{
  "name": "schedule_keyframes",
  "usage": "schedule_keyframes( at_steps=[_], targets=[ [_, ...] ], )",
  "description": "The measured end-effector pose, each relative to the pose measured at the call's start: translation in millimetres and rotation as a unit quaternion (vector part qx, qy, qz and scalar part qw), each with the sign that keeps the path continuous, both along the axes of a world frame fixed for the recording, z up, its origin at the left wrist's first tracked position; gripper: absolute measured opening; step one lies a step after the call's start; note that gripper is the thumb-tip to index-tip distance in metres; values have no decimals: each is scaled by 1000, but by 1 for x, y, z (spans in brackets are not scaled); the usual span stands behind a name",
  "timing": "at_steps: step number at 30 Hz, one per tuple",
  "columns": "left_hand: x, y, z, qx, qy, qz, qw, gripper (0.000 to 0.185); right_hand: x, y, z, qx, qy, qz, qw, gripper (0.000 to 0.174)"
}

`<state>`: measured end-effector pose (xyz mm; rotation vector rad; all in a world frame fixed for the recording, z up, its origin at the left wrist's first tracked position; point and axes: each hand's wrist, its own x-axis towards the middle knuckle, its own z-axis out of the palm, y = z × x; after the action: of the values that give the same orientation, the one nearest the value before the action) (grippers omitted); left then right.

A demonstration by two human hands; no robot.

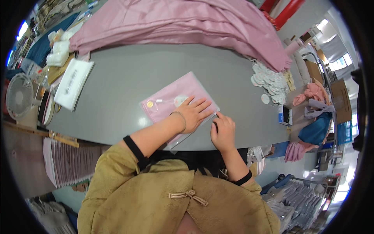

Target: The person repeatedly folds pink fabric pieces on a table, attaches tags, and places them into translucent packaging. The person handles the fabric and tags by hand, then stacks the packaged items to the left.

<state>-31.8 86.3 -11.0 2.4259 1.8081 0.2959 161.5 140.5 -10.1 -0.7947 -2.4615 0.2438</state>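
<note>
A folded pink cloth (169, 90) lies inside a clear plastic zip bag (201, 84), set at a slant on the grey table. A round white tag (180, 100) and a small yellow round piece (150, 104) show through the plastic. My left hand (194, 114) rests flat on the bag with its fingers spread, partly over the tag. At the bag's right corner, my right hand (224, 130) has its thumb and fingers curled, with the index fingertip at the white zip slider (216, 112). A small dark thing shows within its curled fingers; its kind is unclear.
Pink fabric (187, 23) covers the table's far side. Many round tags (270, 82) lie in a heap at right, beside a small blue and white box (285, 115). A stack of white bags (73, 83) and a fan (20, 95) are at left. The grey table (117, 73) curves before me.
</note>
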Motion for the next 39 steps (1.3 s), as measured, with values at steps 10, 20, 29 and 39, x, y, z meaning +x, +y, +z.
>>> schedule_keyframes(
  at_steps=[10, 20, 29, 39],
  targets=[
    [-11, -14, 4, -53, 18, -87, 995, 60, -33, -73, 15, -193, -16, 340, 920, 17],
    [-11, -218, -20, -74, -479, 127, 865, 23, -122, 18, 13, -15, -155, 189, 969, 63],
    [-52, -327, -4, 306, -806, 433, 264, 51, -168, -101, 57, -301, -93, 528, 789, 51],
    [-142, -496, 150, 433, 147, 724, 516, 25, -176, -112, 229, -439, 152, 744, 481, 22]
  ],
)
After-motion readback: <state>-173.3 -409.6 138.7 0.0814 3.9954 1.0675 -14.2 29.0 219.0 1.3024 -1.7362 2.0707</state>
